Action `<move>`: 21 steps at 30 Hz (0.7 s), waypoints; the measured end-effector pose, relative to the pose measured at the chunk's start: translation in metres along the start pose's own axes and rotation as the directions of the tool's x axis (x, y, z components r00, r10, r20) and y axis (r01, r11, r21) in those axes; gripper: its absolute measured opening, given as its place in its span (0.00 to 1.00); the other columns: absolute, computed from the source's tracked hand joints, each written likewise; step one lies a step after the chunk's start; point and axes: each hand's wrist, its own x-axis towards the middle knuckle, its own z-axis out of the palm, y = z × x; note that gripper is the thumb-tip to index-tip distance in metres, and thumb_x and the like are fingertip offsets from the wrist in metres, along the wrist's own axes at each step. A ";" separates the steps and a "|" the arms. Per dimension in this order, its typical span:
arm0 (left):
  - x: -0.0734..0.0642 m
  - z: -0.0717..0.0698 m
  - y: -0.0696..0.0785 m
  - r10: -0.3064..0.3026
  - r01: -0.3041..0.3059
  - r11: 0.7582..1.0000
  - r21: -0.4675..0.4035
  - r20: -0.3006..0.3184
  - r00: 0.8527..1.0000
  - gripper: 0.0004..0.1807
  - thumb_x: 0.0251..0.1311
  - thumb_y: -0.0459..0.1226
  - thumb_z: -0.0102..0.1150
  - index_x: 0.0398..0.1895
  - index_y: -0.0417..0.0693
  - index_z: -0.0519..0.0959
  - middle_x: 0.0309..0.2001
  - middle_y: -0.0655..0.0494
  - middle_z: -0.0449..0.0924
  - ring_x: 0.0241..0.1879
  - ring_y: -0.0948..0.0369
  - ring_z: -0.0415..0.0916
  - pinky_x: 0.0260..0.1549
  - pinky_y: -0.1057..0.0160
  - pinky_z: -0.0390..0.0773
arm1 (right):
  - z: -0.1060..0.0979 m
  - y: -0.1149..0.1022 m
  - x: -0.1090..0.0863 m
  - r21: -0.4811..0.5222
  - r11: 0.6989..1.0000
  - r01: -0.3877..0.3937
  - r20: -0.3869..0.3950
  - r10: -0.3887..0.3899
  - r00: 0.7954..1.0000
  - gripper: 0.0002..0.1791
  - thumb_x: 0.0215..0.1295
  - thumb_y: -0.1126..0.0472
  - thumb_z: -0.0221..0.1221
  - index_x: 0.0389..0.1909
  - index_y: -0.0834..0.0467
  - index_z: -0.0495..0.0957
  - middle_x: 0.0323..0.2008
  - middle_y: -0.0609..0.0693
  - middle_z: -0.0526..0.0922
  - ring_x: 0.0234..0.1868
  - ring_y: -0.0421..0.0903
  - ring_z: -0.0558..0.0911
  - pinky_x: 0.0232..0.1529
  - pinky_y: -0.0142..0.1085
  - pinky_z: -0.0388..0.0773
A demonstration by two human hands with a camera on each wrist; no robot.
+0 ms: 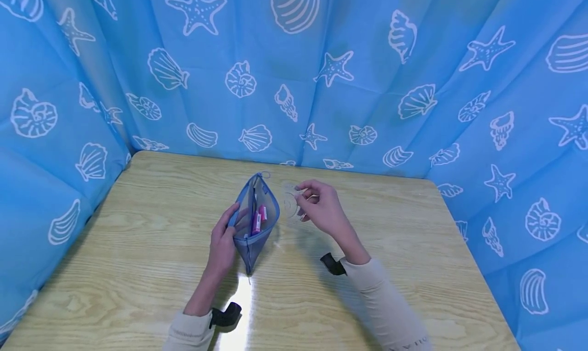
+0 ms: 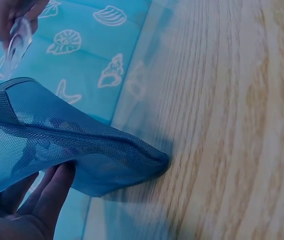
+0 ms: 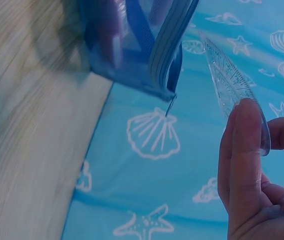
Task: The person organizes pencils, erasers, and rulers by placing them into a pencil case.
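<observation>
My left hand (image 1: pixel 222 245) grips the near left side of a blue mesh zipper pouch (image 1: pixel 250 244), thumb at its rim and fingers against its side. The pouch's mouth gapes upward. Inside lie small pink-and-white items (image 1: pixel 256 222), too small to identify. My right hand (image 1: pixel 323 208), just right of the pouch, pinches a clear protractor (image 3: pixel 229 75) between thumb and fingers. Tick marks show along the protractor's edge in the right wrist view. It is held in the air, apart from the pouch.
Beneath both hands is a light wood-grain table (image 1: pixel 151 228). A blue curtain (image 1: pixel 285 85) with white shells and starfish hangs behind the table and along both sides. Each wrist bears a black camera mount (image 1: pixel 333 264).
</observation>
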 end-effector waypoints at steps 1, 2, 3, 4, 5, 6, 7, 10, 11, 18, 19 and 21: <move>0.000 0.000 0.000 0.000 0.000 1.000 0.001 -0.003 1.000 0.34 0.67 0.25 0.29 0.77 0.42 0.61 0.69 0.35 0.71 0.65 0.35 0.72 0.69 0.35 0.63 | 0.002 -0.001 0.001 0.006 1.000 -0.001 0.002 0.001 1.000 0.13 0.72 0.64 0.57 0.53 0.64 0.79 0.34 0.62 0.82 0.22 0.48 0.83 0.29 0.50 0.87; 0.000 0.000 0.000 0.000 0.000 1.000 0.004 -0.005 1.000 0.34 0.67 0.25 0.29 0.77 0.42 0.61 0.69 0.36 0.71 0.65 0.35 0.72 0.69 0.35 0.63 | 0.005 -0.002 0.002 0.011 1.000 -0.001 0.002 0.001 1.000 0.13 0.72 0.64 0.57 0.53 0.64 0.79 0.34 0.62 0.82 0.21 0.47 0.83 0.29 0.50 0.87; 0.000 0.000 0.000 0.002 -0.002 1.000 0.009 -0.006 1.000 0.34 0.67 0.25 0.29 0.77 0.42 0.61 0.70 0.36 0.71 0.66 0.35 0.71 0.70 0.35 0.62 | 0.008 -0.003 0.003 0.011 1.000 -0.001 0.002 0.001 1.000 0.13 0.71 0.64 0.57 0.53 0.64 0.79 0.34 0.62 0.82 0.21 0.46 0.82 0.29 0.50 0.87; 0.000 0.001 0.000 0.005 -0.005 1.000 0.011 -0.006 1.000 0.34 0.67 0.25 0.29 0.77 0.42 0.61 0.70 0.36 0.70 0.66 0.35 0.71 0.70 0.35 0.62 | 0.010 -0.005 0.005 0.014 1.000 -0.001 0.002 0.001 1.000 0.13 0.71 0.65 0.57 0.53 0.65 0.79 0.34 0.62 0.82 0.21 0.46 0.82 0.29 0.50 0.87; 0.000 0.001 0.000 0.008 -0.008 1.000 0.014 -0.007 1.000 0.34 0.67 0.25 0.30 0.77 0.42 0.61 0.70 0.36 0.70 0.66 0.35 0.71 0.70 0.35 0.61 | 0.013 -0.006 0.006 0.016 1.000 0.001 0.000 -0.001 1.000 0.13 0.71 0.65 0.57 0.53 0.65 0.79 0.34 0.62 0.82 0.20 0.45 0.82 0.29 0.50 0.87; 0.001 0.001 0.000 0.011 -0.011 1.000 0.019 -0.008 1.000 0.33 0.67 0.25 0.30 0.77 0.42 0.61 0.70 0.37 0.70 0.66 0.36 0.71 0.71 0.35 0.61 | 0.016 -0.007 0.007 0.019 1.000 0.002 -0.001 -0.002 1.000 0.13 0.71 0.65 0.57 0.53 0.65 0.79 0.34 0.63 0.82 0.20 0.45 0.82 0.29 0.51 0.87; 0.001 0.002 0.000 0.013 -0.012 1.000 0.022 -0.009 1.000 0.33 0.67 0.25 0.30 0.77 0.42 0.61 0.71 0.37 0.70 0.66 0.36 0.71 0.71 0.36 0.61 | 0.018 -0.008 0.009 0.016 1.000 0.003 -0.005 -0.003 1.000 0.13 0.71 0.65 0.57 0.52 0.65 0.79 0.34 0.63 0.82 0.20 0.45 0.82 0.29 0.50 0.87; 0.000 0.003 0.000 0.021 -0.020 0.999 0.028 -0.013 1.000 0.33 0.68 0.25 0.32 0.77 0.42 0.61 0.71 0.37 0.70 0.66 0.36 0.71 0.71 0.37 0.61 | 0.027 -0.012 0.013 -0.004 1.000 -0.007 -0.006 0.007 1.000 0.13 0.71 0.65 0.57 0.53 0.65 0.80 0.33 0.61 0.82 0.21 0.46 0.82 0.28 0.48 0.87; -0.001 0.004 0.000 0.021 -0.020 0.999 0.034 -0.015 1.000 0.33 0.68 0.25 0.32 0.77 0.43 0.62 0.71 0.37 0.70 0.66 0.36 0.71 0.71 0.37 0.62 | 0.029 -0.013 0.014 -0.012 1.000 -0.013 -0.005 0.013 1.000 0.14 0.71 0.65 0.57 0.53 0.66 0.80 0.33 0.60 0.81 0.21 0.47 0.82 0.27 0.47 0.87; -0.003 0.006 0.003 0.036 -0.035 0.997 0.069 -0.012 0.999 0.32 0.69 0.26 0.33 0.77 0.43 0.61 0.71 0.37 0.69 0.66 0.36 0.71 0.70 0.36 0.62 | 0.046 -0.019 0.020 -0.107 0.994 -0.030 -0.001 0.030 1.000 0.14 0.70 0.65 0.57 0.52 0.66 0.79 0.31 0.55 0.78 0.22 0.53 0.82 0.24 0.41 0.85; -0.003 0.006 0.003 0.037 -0.036 0.997 0.067 -0.016 0.999 0.32 0.68 0.26 0.33 0.77 0.43 0.62 0.71 0.37 0.69 0.66 0.36 0.71 0.70 0.36 0.63 | 0.048 -0.020 0.021 -0.127 0.991 -0.030 -0.002 0.030 1.000 0.14 0.69 0.65 0.57 0.52 0.67 0.79 0.30 0.55 0.78 0.21 0.51 0.82 0.23 0.39 0.84; -0.003 0.007 0.004 0.045 -0.043 0.997 0.067 -0.017 0.999 0.32 0.68 0.26 0.33 0.77 0.42 0.62 0.71 0.37 0.69 0.66 0.36 0.71 0.70 0.35 0.63 | 0.052 -0.022 0.022 -0.157 0.987 -0.030 -0.001 0.031 1.000 0.15 0.69 0.65 0.57 0.53 0.68 0.79 0.29 0.54 0.78 0.20 0.47 0.80 0.22 0.36 0.82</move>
